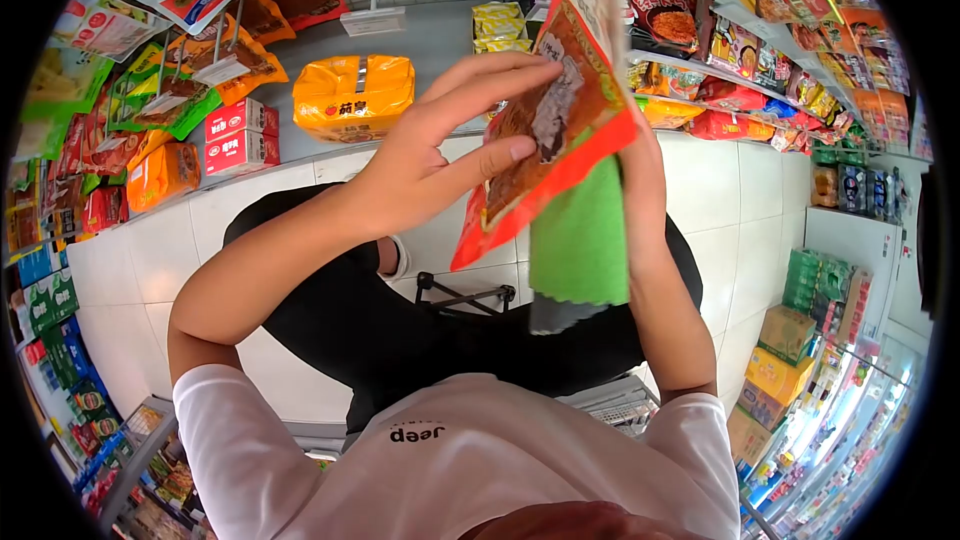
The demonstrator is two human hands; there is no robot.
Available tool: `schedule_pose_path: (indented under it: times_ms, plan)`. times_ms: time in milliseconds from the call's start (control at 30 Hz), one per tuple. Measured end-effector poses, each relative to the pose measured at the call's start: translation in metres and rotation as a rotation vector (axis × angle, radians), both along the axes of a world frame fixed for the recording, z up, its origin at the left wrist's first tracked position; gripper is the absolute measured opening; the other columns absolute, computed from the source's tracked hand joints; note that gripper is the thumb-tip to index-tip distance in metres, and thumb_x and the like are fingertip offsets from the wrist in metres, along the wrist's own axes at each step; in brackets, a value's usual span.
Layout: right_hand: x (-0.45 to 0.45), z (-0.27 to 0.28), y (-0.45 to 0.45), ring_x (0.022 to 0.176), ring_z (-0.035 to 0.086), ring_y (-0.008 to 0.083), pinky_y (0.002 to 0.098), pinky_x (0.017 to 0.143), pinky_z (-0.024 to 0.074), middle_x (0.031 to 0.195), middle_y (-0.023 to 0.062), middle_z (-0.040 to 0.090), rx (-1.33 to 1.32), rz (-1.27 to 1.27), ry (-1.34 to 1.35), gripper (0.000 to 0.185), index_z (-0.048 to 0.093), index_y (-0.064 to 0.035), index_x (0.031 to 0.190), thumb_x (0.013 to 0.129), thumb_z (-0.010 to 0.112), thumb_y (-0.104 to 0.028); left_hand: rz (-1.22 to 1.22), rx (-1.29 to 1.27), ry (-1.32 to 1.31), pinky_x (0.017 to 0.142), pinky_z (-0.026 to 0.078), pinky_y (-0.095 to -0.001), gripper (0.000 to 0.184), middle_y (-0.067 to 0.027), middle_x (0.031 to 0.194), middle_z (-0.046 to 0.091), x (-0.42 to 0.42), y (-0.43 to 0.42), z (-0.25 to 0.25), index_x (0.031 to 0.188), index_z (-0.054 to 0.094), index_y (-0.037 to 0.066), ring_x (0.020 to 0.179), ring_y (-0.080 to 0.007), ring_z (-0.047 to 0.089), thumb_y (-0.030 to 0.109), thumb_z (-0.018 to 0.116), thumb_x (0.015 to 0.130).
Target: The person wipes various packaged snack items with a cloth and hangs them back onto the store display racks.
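A red-edged snack packet [560,125] with brown food visible on its front is held tilted in front of me. My left hand [440,135] lies against its front face, thumb and fingers spread apart. Behind the packet's right edge, my right hand [643,185] grips it, with most of its fingers hidden. A green cloth [578,240] with a zigzag edge hangs below the packet beside my right hand. Under it shows the corner of a grey cloth [562,315]. The packet's pale upper end is blurred.
An orange multipack [353,98] and red-and-white boxes [240,137] sit on the low grey shelf [440,40]. Hanging snack bags [235,50] fill the left side. Noodle packs [665,15] stand on the right shelves. A small black folding stand [463,292] is on the tiled floor between my legs.
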State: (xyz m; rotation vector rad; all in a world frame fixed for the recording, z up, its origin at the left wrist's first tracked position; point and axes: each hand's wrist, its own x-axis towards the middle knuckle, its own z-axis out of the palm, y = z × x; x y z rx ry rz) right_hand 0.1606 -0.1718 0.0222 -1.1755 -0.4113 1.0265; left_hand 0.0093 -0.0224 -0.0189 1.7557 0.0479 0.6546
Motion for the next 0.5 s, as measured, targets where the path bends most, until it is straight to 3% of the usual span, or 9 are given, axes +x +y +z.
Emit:
schedule_pose_path:
  times_ms: [67, 133, 267, 300, 367, 433, 500]
  plan:
    - [0.003, -0.002, -0.002, 0.1, 0.069, 0.0143, 0.0298, 0.088, 0.0564, 0.115, 0.0078, 0.07, 0.013, -0.014, 0.168, 0.038, 0.059, -0.0053, 0.139, 0.106, 0.052, -0.022, 0.008, 0.174, 0.03, 0.119, 0.037, -0.0411, 0.053, -0.0151, 0.152, 0.052, 0.0, 0.005, 0.006, 0.152, 0.055, 0.004, 0.139, -0.0286, 0.051, 0.012, 0.069, 0.101]
    - [-0.007, 0.008, 0.005, 0.097, 0.069, 0.0141, 0.0302, 0.087, 0.0569, 0.114, 0.0082, 0.07, 0.058, -0.136, 0.378, 0.04, 0.059, -0.0052, 0.14, 0.106, 0.052, -0.025, 0.012, 0.251, 0.035, 0.119, 0.036, -0.0418, 0.05, -0.0148, 0.152, 0.053, 0.001, 0.011, 0.003, 0.148, 0.059, 0.004, 0.14, -0.0296, 0.051, 0.015, 0.07, 0.1]
    - [-0.003, 0.009, 0.005, 0.096, 0.07, 0.0151, 0.0304, 0.086, 0.0576, 0.114, 0.0089, 0.071, 0.078, -0.145, 0.468, 0.039, 0.059, -0.0046, 0.139, 0.106, 0.053, -0.025, 0.008, 0.347, 0.024, 0.119, 0.036, -0.0424, 0.044, -0.0141, 0.152, 0.055, 0.0, 0.021, 0.011, 0.14, 0.066, 0.005, 0.142, -0.0297, 0.049, 0.016, 0.074, 0.098]
    - [-0.001, 0.006, 0.005, 0.096, 0.07, 0.0153, 0.0304, 0.085, 0.0577, 0.114, 0.0091, 0.071, 0.079, -0.135, 0.472, 0.039, 0.059, -0.0045, 0.138, 0.106, 0.053, -0.025, 0.061, 0.418, -0.033, 0.119, 0.036, -0.0425, 0.066, -0.0141, 0.152, 0.054, 0.003, 0.023, 0.007, 0.149, 0.056, 0.005, 0.143, -0.0286, 0.047, 0.018, 0.083, 0.09]
    - [0.002, 0.004, 0.005, 0.095, 0.07, 0.0158, 0.0305, 0.085, 0.058, 0.114, 0.0094, 0.071, 0.072, -0.121, 0.47, 0.038, 0.06, -0.0042, 0.138, 0.106, 0.053, -0.025, 0.245, 0.201, -0.04, 0.119, 0.038, -0.046, 0.083, -0.0161, 0.15, 0.055, 0.006, 0.011, 0.003, 0.155, 0.047, 0.009, 0.143, -0.0293, 0.046, 0.025, 0.089, 0.085]
    - [0.005, 0.002, 0.005, 0.095, 0.071, 0.0162, 0.0306, 0.084, 0.0583, 0.114, 0.0098, 0.071, 0.07, -0.118, 0.474, 0.038, 0.06, -0.0039, 0.137, 0.106, 0.053, -0.025, 0.304, 0.036, -0.007, 0.117, 0.044, -0.0464, 0.113, -0.0195, 0.151, 0.051, 0.006, 0.01, -0.003, 0.162, 0.026, 0.007, 0.143, -0.0287, 0.048, 0.027, 0.097, 0.076]
    - [0.006, -0.001, 0.005, 0.094, 0.071, 0.0167, 0.0307, 0.083, 0.0586, 0.114, 0.0101, 0.071, 0.063, -0.114, 0.473, 0.037, 0.06, -0.0036, 0.137, 0.106, 0.054, -0.025, 0.143, -0.308, 0.041, 0.114, 0.047, -0.0434, 0.105, -0.0175, 0.148, 0.055, 0.006, 0.008, 0.0, 0.158, 0.032, 0.003, 0.139, -0.0261, 0.054, 0.024, 0.097, 0.078]
